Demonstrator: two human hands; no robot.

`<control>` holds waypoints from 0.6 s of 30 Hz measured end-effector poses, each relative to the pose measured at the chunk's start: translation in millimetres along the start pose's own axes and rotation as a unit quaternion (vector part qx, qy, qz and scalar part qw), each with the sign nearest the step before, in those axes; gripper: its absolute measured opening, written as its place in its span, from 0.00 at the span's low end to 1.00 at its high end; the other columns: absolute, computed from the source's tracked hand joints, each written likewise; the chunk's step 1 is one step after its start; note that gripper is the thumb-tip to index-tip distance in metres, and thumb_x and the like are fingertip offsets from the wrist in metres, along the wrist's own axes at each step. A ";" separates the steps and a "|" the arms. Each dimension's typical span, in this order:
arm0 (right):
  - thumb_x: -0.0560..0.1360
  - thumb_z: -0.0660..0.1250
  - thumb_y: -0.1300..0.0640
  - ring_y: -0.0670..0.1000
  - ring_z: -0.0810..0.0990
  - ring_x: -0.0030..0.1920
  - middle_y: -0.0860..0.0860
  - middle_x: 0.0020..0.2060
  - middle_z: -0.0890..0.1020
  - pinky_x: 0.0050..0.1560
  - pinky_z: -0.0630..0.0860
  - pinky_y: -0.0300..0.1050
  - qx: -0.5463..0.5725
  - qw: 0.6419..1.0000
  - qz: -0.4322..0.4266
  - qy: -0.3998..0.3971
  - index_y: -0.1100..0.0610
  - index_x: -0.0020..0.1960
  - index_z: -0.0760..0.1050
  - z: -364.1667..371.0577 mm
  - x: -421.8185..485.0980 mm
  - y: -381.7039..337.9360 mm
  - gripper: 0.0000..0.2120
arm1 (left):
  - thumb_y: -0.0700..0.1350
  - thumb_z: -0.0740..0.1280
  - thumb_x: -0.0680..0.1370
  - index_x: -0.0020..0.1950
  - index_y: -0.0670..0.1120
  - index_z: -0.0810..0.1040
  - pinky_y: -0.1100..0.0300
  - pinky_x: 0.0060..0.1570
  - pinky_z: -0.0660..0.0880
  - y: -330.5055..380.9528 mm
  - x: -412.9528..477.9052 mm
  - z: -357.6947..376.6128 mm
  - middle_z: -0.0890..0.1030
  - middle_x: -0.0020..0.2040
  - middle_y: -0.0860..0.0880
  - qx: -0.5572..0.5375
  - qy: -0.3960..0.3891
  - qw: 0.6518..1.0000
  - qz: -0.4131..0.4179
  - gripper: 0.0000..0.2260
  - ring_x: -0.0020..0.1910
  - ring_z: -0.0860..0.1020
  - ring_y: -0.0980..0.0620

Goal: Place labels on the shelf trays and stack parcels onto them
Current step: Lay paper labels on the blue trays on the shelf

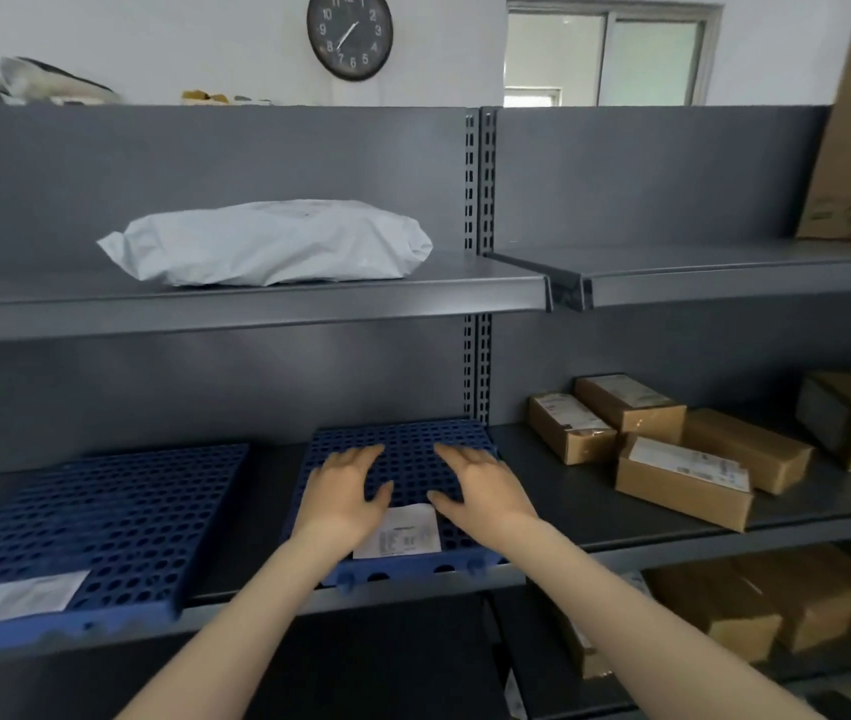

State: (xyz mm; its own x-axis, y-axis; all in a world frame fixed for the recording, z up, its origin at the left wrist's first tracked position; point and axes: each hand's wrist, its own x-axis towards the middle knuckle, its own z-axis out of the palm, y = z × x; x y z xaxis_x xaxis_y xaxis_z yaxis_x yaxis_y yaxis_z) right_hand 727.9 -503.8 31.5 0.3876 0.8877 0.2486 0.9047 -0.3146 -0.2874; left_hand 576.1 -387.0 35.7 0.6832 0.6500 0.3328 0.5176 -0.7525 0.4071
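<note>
**Both hands are resting flat on the labelled middle tray**

You are laying your left hand (348, 491) and your right hand (475, 485) palm-down on the blue perforated tray (402, 444), which is sitting on the lower shelf (647, 517). The grip of each hand is spread, the fingers are lying open on the plastic and are pinching nothing. Probably you are pressing the tray so that it is sitting square on the shelf.

The white label (400, 532) is lying at the front edge of this tray, between your two wrists, where it can be read from the aisle. A second blue tray (101, 522) is lying to the left, apart from the first one, and it is carrying its own label (23, 597) at the front corner.

No parcel is lying on either tray yet. The cardboard parcels (673, 444) are waiting on the same shelf to the right, and a white mailer bag (267, 241) is lying on the upper shelf (257, 304). Stacking seems to be the next part.
</note>
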 end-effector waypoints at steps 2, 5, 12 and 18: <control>0.77 0.61 0.41 0.54 0.56 0.75 0.51 0.76 0.57 0.73 0.58 0.53 0.016 1.000 -0.003 0.019 0.48 0.77 0.49 -18.1 -9.9 4.2 0.35 | 0.53 0.63 0.78 0.76 0.51 0.61 0.50 0.70 0.62 18.4 -1.2 -5.7 0.66 0.74 0.50 -0.020 0.008 0.999 0.030 0.27 0.72 0.63 0.48; 0.75 0.63 0.39 0.56 0.58 0.74 0.53 0.76 0.57 0.71 0.62 0.54 0.027 0.997 -0.007 0.069 0.47 0.78 0.48 -48.4 -31.3 18.2 0.38 | 0.56 0.63 0.77 0.77 0.52 0.57 0.50 0.70 0.62 50.9 -2.1 -10.3 0.62 0.76 0.50 -0.020 0.017 0.997 0.078 0.30 0.73 0.61 0.47; 0.73 0.64 0.38 0.57 0.60 0.74 0.53 0.76 0.58 0.69 0.65 0.54 -0.001 0.989 0.041 0.143 0.45 0.77 0.46 -120.5 -94.5 75.3 0.41 | 0.59 0.62 0.77 0.77 0.56 0.52 0.52 0.70 0.63 143.9 -10.9 -5.8 0.59 0.77 0.51 -0.028 0.025 0.984 0.175 0.32 0.74 0.60 0.48; 0.74 0.64 0.40 0.55 0.60 0.74 0.51 0.76 0.59 0.68 0.67 0.52 -0.017 0.977 0.097 0.190 0.44 0.77 0.46 -170.8 -174.5 138.5 0.39 | 0.58 0.63 0.76 0.78 0.56 0.51 0.52 0.69 0.64 236.9 -22.7 24.8 0.59 0.77 0.52 -0.044 0.020 0.974 0.221 0.34 0.74 0.60 0.49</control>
State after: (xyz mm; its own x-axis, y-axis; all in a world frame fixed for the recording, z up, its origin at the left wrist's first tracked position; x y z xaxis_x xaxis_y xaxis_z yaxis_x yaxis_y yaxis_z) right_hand 815.8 -759.7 106.3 0.5844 0.6232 0.5196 0.8103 -0.4820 -0.3332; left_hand 696.0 -582.6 103.5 0.8082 0.2697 0.5236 0.1305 -0.9489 0.2873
